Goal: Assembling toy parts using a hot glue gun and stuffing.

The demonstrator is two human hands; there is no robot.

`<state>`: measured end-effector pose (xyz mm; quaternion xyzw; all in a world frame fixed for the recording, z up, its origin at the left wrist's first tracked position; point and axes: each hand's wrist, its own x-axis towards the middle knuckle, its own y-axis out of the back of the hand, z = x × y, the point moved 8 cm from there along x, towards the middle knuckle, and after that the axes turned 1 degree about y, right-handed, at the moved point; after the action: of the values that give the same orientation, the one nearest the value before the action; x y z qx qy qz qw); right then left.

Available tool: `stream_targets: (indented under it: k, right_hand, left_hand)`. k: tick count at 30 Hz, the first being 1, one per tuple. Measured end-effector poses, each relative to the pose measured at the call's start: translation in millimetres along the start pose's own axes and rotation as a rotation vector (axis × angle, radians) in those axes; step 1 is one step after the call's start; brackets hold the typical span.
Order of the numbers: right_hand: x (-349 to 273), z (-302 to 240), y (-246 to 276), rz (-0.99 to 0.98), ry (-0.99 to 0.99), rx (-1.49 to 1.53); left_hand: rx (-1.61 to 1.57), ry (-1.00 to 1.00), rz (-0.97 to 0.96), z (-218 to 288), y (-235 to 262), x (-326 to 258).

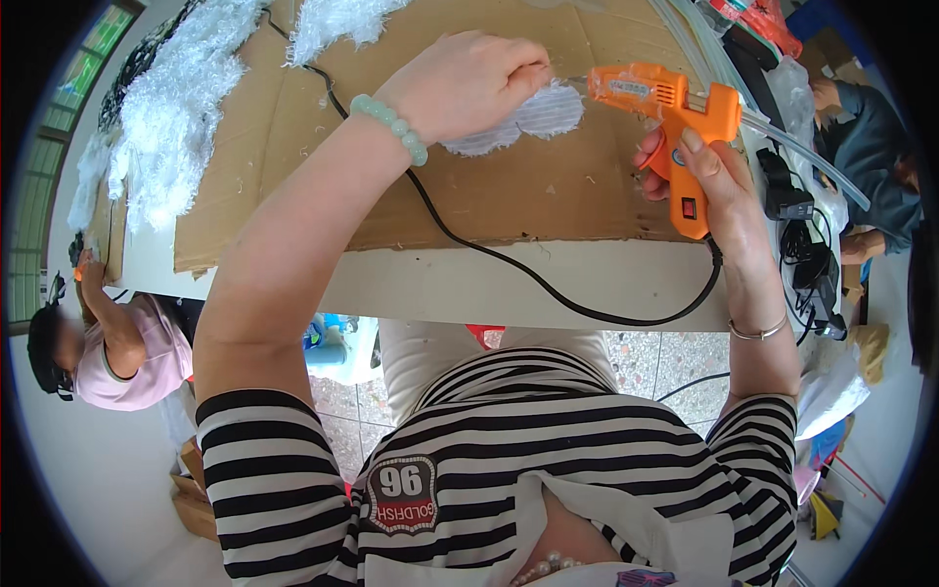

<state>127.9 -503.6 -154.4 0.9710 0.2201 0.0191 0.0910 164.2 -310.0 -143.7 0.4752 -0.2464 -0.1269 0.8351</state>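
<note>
My right hand (722, 181) is wrapped round the handle of an orange glue gun (675, 93), fingers at its trigger. A clear glue stick (817, 161) juts from the gun's back, and the nozzle points left, close to my left fingertips. My left hand (479, 83) is closed, its fingers pinching the upper edge of a white ribbed fabric piece (553, 112) with a rounded outline. The hand covers part of that piece, and the fingertips are partly hidden. Under both lies a brown cardboard sheet (323, 210) on a white table (440, 284).
A black cord (548, 284) loops from the gun across the cardboard. Fluffy white material (186, 108) is heaped at the left. Black cables and adapters (807, 254) crowd the right edge. One co-worker (137, 357) is at the left, another person (871, 157) at the right.
</note>
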Motion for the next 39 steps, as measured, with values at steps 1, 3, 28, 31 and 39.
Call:
stream_targets:
  k: [1, 3, 28, 31, 39]
  right_hand:
    - [-0.2, 0.5, 0.4, 0.003, -0.002, 0.000]
    - [-0.2, 0.2, 7.0, 0.086, 0.025, 0.061]
    - [-3.0, 2.0, -2.9, 0.006, 0.045, 0.081]
    - [-4.4, -5.2, -12.3, -0.027, 0.060, 0.058]
    - [-0.6, 5.2, -22.0, -0.062, 0.018, 0.069]
  left_hand:
    - [0.109, -0.088, 0.047, 7.5, 2.0, -0.7]
    - [0.117, -0.103, 0.061, 7.2, -1.1, -1.4]
    - [-0.021, 0.317, 0.158, -54.6, 43.6, -26.4]
    - [-0.155, 0.293, 0.134, -65.2, 32.6, -26.2]
    - [-0.013, 0.098, 0.026, -34.4, 12.3, -8.6]
